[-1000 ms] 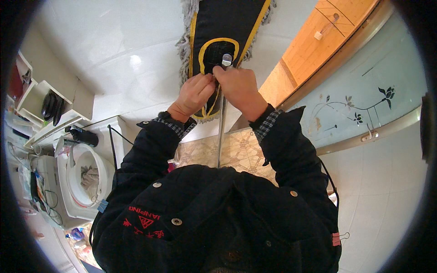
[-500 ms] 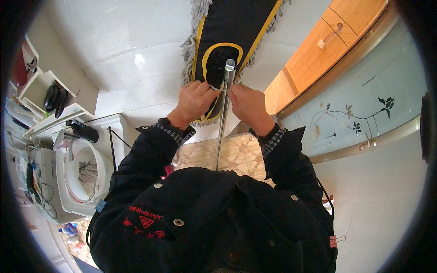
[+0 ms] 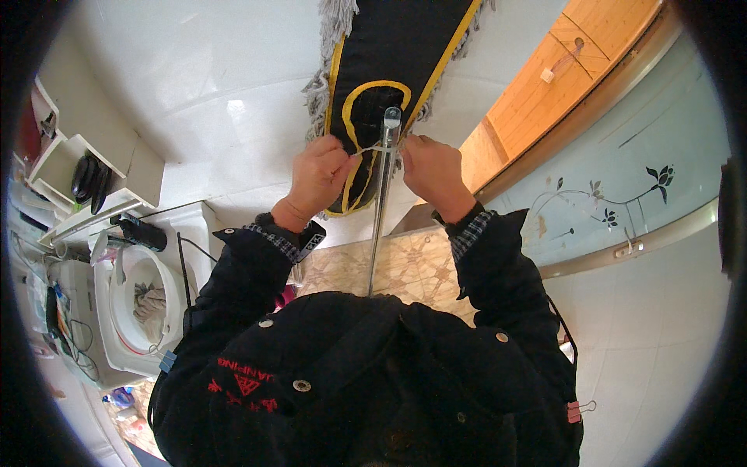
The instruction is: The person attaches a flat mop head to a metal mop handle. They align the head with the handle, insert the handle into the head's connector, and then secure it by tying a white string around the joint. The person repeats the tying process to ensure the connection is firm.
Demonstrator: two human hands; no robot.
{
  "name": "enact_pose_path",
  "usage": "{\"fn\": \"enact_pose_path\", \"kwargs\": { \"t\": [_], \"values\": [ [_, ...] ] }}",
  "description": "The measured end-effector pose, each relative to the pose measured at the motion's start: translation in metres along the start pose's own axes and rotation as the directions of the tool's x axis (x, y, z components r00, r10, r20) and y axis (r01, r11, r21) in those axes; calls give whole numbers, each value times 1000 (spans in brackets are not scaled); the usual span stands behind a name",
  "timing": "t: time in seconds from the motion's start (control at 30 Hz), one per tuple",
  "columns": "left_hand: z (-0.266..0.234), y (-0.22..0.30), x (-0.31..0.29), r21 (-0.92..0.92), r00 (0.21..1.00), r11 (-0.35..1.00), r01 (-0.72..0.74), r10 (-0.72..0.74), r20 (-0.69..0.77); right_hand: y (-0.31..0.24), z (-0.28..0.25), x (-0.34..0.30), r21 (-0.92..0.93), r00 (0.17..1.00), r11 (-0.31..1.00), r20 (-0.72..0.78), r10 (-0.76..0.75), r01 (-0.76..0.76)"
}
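Note:
A mop cover, black with yellow trim and a grey fringe, hangs in front of me at the top of the view. Before it a shiny metal rod rises from near my body and ends in a rounded tip. A thin pale cord crosses the rod just under that tip. My left hand is closed, pinching the cord on the left of the rod. On the other side my right hand is also closed, gripping the cord's right end close to the rod.
A washing machine with cloth inside its open tub stands at the left, a dark bottle on its rim. Above it is a white wall shelf. A wooden cabinet and a curved frosted glass door are at the right.
My hands have drawn apart, the left one outward to the left and slightly down, the right one slightly right. A longer stretch of cord now shows taut between them.

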State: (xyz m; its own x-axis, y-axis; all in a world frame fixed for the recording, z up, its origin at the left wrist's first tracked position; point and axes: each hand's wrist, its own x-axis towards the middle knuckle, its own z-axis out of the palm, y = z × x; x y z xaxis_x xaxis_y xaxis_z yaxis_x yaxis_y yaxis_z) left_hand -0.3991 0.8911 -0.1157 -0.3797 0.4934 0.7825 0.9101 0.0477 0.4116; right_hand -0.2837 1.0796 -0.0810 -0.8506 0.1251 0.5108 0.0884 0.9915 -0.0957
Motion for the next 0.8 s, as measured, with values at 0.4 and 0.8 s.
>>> {"fn": "enact_pose_path", "kwargs": {
  "t": [0.4, 0.8],
  "values": [
    [23, 1, 13, -162, 994, 984, 77, -62, 91, 0, 1, 0, 22, 998, 998, -12, 67, -67],
    [37, -5, 12, -88, 979, 977, 192, -197, -55, -18, -19, -15, 39, 990, 996, 111, -82, 78]
  ]
}}
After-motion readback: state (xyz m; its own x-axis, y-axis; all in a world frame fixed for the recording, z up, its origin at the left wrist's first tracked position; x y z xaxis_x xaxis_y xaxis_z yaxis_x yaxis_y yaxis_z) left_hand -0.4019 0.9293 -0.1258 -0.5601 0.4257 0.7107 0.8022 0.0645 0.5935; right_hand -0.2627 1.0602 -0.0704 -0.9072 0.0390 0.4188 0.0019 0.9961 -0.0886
